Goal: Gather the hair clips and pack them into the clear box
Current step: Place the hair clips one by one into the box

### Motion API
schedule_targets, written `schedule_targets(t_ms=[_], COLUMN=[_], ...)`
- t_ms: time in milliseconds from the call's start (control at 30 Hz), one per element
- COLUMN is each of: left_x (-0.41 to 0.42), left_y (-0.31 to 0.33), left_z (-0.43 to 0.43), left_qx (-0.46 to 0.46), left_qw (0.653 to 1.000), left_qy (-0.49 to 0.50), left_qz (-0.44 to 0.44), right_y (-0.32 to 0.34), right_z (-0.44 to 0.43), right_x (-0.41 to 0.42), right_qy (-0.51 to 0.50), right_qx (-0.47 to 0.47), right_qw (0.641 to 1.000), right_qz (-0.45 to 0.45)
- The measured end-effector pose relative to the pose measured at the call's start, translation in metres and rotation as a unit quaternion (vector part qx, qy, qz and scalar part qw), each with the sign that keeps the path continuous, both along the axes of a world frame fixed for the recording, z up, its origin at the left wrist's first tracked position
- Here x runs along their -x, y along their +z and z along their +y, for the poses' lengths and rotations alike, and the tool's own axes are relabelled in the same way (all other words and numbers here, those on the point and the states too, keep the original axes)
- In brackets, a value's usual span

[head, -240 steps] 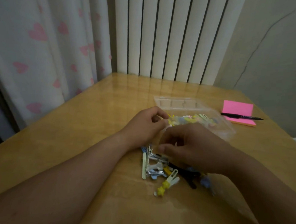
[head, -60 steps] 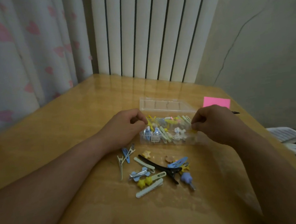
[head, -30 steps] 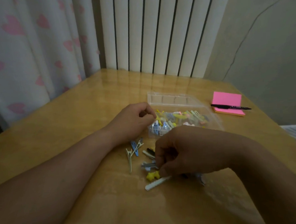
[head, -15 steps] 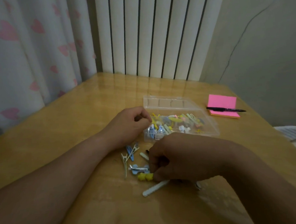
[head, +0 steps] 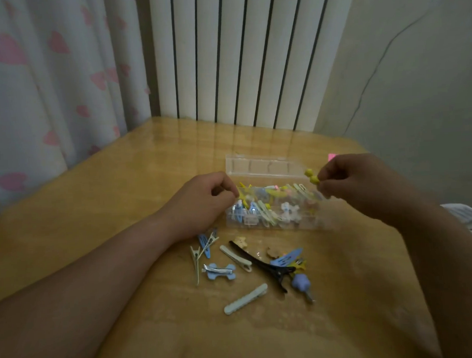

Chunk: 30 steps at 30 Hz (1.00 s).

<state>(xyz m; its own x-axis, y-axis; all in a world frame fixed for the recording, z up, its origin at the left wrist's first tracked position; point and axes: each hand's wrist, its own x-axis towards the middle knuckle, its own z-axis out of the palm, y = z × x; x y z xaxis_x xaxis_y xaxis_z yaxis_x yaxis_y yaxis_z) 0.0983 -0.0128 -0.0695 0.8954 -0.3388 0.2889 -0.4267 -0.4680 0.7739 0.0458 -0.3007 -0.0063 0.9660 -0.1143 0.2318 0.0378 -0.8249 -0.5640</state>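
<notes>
The clear box [head: 272,224] stands open on the wooden table, its lid [head: 264,165] tipped back, with several coloured hair clips inside. My left hand [head: 203,199] rests against the box's left end, fingers curled at its rim. My right hand [head: 355,183] hovers over the box's right end and pinches a yellow hair clip [head: 312,175]. Loose clips lie in front of the box: a long black clip [head: 261,263], a blue bone-shaped clip [head: 220,271], a pale mint clip [head: 245,298], a lavender clip [head: 300,283] and several others.
A white radiator [head: 239,55] and a curtain with pink hearts [head: 46,79] stand behind the table [head: 107,199]. A corner of a pink sticky-note pad [head: 332,156] peeks out behind my right hand. The table's right edge runs close to my right forearm.
My right hand has lifted from the loose pile with the yellow clip and moved up and right over the box. My left hand has stayed at the box's left end.
</notes>
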Motion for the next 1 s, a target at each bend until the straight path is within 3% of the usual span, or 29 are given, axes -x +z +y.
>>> schedule_targets(t_ms=[200,500,800,1000], left_x=[0.000,-0.001,-0.002,-0.003], left_y=[0.000,0.000,-0.001,-0.003], left_z=[0.000,0.000,0.000,0.002], left_qx=[0.002,0.005,0.001,-0.001], left_qw=[1.000,1.000,1.000,1.000], left_qy=[0.001,-0.003,-0.004,-0.013], left_qz=[0.005,0.007,0.005,0.004], right_y=[-0.013,-0.021,-0.021,-0.021], right_z=[0.009,0.009,0.016,0.036], right_x=[-0.004,-0.008,-0.007,-0.001], right_qy=[-0.005,-0.043,-0.026,0.038], right_qx=[0.119,0.169,0.175,0.133], right_qw=[0.990,0.982,0.984,0.989], right_qz=[0.074,0.072,0.032,-0.054])
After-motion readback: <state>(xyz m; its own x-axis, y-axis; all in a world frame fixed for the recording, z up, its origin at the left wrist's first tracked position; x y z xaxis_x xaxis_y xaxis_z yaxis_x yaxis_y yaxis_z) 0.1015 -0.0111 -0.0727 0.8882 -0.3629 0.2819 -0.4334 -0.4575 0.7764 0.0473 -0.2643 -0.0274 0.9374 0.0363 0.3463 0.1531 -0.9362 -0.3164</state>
